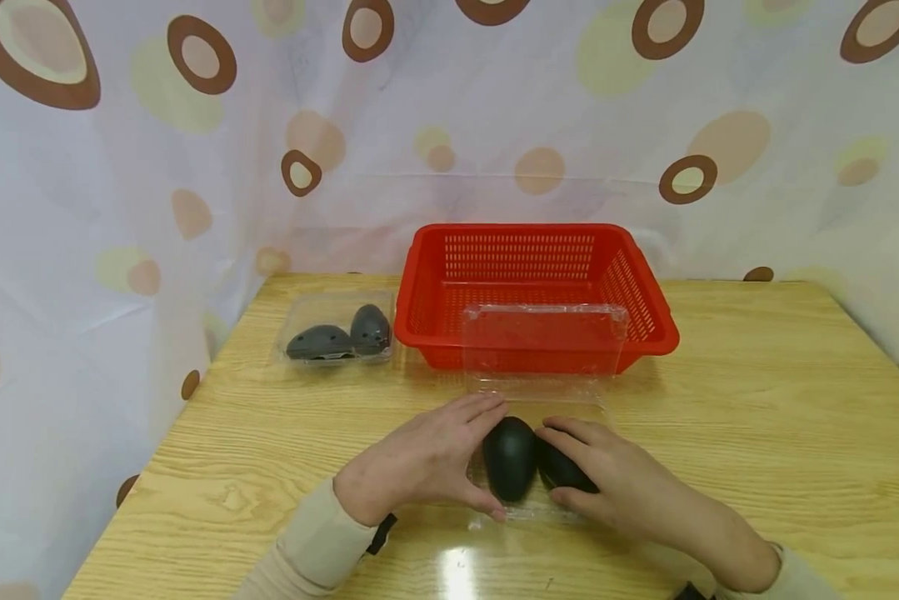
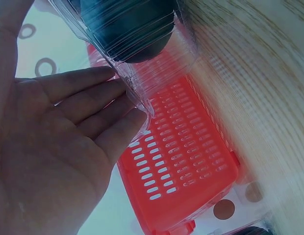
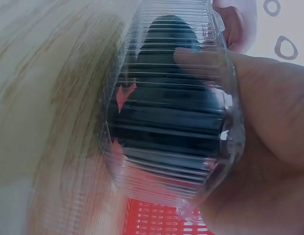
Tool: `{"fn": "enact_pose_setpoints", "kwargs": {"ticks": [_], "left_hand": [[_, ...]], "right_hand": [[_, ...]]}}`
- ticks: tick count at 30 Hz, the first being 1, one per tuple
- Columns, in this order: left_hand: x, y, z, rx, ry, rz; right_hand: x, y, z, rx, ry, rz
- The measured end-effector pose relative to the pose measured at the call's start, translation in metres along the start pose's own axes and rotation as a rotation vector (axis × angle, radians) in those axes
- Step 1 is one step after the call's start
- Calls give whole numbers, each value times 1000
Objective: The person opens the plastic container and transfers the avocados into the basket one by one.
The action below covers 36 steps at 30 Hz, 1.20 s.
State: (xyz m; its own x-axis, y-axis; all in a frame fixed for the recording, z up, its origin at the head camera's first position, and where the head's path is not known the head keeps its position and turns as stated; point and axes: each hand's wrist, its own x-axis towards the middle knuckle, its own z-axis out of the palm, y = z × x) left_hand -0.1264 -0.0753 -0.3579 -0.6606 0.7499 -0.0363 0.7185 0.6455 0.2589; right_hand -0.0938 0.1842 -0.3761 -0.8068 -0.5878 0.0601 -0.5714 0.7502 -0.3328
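Note:
A clear plastic clamshell box (image 1: 539,392) stands with its lid up on the table, holding two dark green-black avocados. The left avocado (image 1: 511,458) lies with its narrower end toward me. My left hand (image 1: 437,458) spans the box's left side, its fairly straight fingers touching the rim in the left wrist view. My right hand (image 1: 614,471) grips the right avocado (image 1: 565,468) from above, fingers at its far end and thumb at its near end. In the right wrist view, the thumb (image 3: 196,58) shows inside the ribbed plastic wall, against the dark avocado (image 3: 166,107).
Behind the open box stands a red plastic basket (image 1: 535,357) with slotted walls; the raised lid overlaps its front. Left of the basket sits another clear box (image 1: 299,312) containing two dark avocados (image 1: 320,342). The wooden table (image 1: 756,400) meets a patterned curtain (image 1: 494,100) at the back.

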Motion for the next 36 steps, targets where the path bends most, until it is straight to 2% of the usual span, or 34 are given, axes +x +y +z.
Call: {"fn": "enact_pose_setpoints", "kwargs": {"ticks": [3, 7, 12, 18, 27, 30, 36], "left_hand": [[0, 0, 1, 12, -1, 3], [-2, 0, 0, 7, -2, -7], [-3, -1, 0, -14, -5, -15], [-1, 0, 0, 4, 18, 2], [-2, 0, 2, -13, 12, 5], [-1, -1, 1, -2, 17, 5], [0, -1, -1, 18, -5, -2]], "right_hand": [[1, -1, 1, 34, -27, 24], [3, -2, 0, 51, -43, 18], [5, -2, 0, 22, -38, -4], [3, -1, 0, -7, -11, -3], [3, -1, -3, 89, -32, 51], [4, 1, -8, 117, -11, 44], [1, 6, -19, 144, 82, 15]]}}
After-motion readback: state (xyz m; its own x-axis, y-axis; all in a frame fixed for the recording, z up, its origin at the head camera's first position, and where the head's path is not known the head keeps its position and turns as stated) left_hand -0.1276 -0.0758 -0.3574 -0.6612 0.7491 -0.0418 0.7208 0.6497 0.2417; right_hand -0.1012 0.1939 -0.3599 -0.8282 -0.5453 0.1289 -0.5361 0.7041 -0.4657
